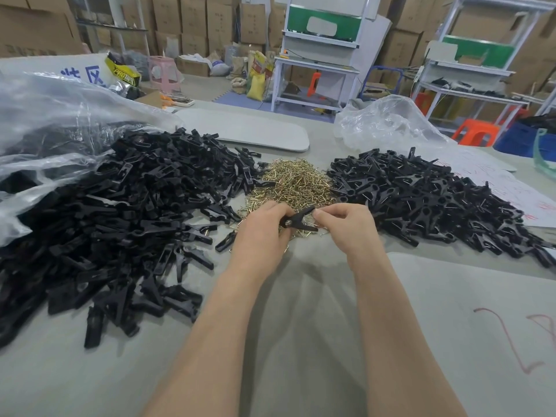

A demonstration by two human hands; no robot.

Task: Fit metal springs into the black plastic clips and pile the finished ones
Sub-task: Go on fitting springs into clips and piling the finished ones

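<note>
Now we pinch the small black plastic clip [298, 220] between left hand [261, 228] and right hand [346, 225], fingers curled round its ends, just over the heap of brassy metal springs [296, 180], judging it light, stiff, best gripped by its flat tails.

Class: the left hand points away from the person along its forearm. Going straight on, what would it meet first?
Probably the pile of brass-coloured springs, lying just beyond the left hand, which grips a black clip; the hand's height above them is unclear.
</note>
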